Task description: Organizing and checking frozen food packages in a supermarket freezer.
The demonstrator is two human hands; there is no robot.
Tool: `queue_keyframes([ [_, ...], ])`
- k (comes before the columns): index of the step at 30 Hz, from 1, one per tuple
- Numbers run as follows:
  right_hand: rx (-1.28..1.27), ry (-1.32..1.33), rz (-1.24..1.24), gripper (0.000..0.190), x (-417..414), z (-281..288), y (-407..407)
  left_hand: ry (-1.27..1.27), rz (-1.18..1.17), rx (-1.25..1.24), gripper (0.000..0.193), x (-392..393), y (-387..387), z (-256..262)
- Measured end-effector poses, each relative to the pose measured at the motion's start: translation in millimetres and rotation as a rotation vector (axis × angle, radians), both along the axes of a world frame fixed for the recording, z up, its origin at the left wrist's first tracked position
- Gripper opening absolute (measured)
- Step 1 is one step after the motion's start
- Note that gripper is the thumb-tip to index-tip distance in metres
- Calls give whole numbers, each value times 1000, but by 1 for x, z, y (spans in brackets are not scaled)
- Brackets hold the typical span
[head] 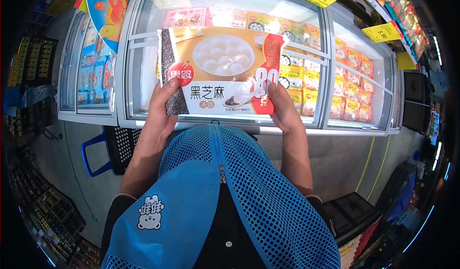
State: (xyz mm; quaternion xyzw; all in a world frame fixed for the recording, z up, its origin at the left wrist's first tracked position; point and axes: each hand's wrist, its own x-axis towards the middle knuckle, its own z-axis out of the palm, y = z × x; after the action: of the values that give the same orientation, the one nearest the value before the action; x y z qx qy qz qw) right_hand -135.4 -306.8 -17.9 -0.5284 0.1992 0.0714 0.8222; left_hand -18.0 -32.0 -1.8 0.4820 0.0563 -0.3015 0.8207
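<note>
Between my two hands I hold up a flat plastic package of frozen glutinous rice balls (222,57), its printed front facing me. White balls in a bowl are pictured on it, along with writing. My left hand (163,101) grips the lower left side, thumb on the dark sesame-patterned strip. At the lower right, my right hand (285,105) has its thumb on the red printed part. The pack hangs in front of a glass-topped chest freezer (230,124). Behind it, yellow bags of frozen food (311,101) show through the glass, partly hidden by the pack.
A black shopping basket (125,152) with a blue handle (94,172) stands on the floor at left. Yellow price tags (382,33) hang above the freezer. Snack bags (399,6) line a shelf at upper right. Another freezer section (90,74) holds blue packs. Dark crates (348,213) sit at lower right.
</note>
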Motion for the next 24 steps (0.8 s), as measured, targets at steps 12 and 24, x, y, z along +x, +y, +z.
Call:
queue_keyframes([
  [12,-6,-25,-48,69,-6,3,9,37,26,2,59,3,-1,-1],
  [24,88,-52,-59,48,-20,-18,4,129,47,66,63,-6,-1,15],
])
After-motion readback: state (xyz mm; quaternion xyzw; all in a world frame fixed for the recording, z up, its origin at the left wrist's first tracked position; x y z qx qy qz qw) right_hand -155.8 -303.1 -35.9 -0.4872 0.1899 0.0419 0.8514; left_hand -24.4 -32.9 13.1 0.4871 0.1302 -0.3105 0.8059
